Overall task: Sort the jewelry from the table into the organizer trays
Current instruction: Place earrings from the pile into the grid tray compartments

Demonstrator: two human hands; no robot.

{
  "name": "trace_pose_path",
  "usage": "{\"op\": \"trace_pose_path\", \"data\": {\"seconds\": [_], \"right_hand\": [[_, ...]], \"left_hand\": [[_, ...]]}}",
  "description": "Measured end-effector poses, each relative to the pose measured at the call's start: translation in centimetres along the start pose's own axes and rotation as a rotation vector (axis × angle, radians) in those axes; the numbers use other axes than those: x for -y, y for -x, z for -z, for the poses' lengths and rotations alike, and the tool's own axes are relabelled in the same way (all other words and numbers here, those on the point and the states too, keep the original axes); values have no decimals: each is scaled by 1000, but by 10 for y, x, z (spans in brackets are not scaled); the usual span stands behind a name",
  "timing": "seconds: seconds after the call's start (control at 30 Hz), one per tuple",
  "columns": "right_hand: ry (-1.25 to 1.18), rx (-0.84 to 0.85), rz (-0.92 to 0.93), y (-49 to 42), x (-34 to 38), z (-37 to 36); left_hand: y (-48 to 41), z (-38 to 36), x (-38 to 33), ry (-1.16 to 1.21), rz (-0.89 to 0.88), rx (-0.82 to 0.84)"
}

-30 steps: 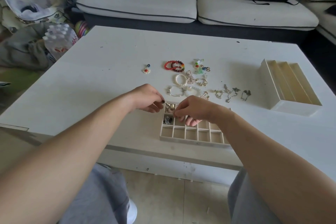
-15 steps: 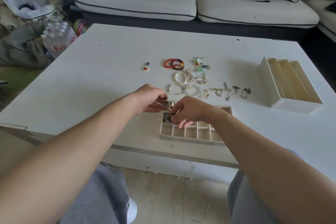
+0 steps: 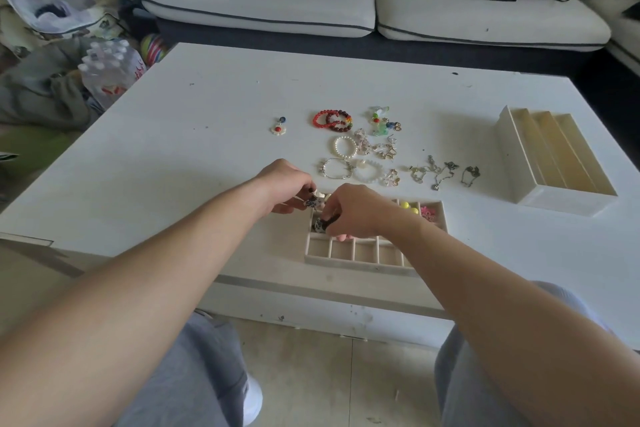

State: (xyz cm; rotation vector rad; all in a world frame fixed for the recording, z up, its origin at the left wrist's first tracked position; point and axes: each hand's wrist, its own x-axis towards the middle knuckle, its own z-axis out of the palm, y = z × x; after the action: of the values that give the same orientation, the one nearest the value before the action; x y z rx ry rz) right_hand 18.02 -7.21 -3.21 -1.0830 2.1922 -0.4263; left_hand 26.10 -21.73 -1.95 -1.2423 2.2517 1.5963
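Note:
A cream grid organizer tray (image 3: 353,258) lies near the table's front edge. My left hand (image 3: 284,184) pinches a small patterned earring (image 3: 313,202) over the tray's far left corner. My right hand (image 3: 353,211) hovers over the tray's left cells and pinches a small dark piece (image 3: 329,220). Yellow beads (image 3: 408,207) and a pink piece (image 3: 428,213) sit in the tray's far right cells. Beyond the tray lie red bead bracelets (image 3: 332,120), a pearl bracelet (image 3: 345,146), a flower earring (image 3: 278,126) and thin chains (image 3: 436,172).
A second cream tray (image 3: 512,156) with long slots stands at the right of the white table (image 3: 173,135). A sofa (image 3: 346,7) runs behind the table. Bottled water (image 3: 107,69) and clutter lie on the floor at the left.
My hands have drawn slightly apart. The left hand has lifted the patterned earring toward the tray's left corner, and the right hand has shifted a little nearer over the left cells.

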Motion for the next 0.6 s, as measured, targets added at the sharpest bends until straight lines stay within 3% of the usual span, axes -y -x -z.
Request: {"op": "trace_pose_path", "data": {"seconds": [0.33, 0.47, 0.6], "right_hand": [[64, -45, 31, 0, -1, 2], [-49, -156, -4, -6, -9, 7], [-182, -107, 9, -7, -10, 7]], "left_hand": [[2, -1, 0, -71, -5, 22], [3, -1, -2, -90, -12, 60], [4, -3, -2, -101, -18, 97]]}}
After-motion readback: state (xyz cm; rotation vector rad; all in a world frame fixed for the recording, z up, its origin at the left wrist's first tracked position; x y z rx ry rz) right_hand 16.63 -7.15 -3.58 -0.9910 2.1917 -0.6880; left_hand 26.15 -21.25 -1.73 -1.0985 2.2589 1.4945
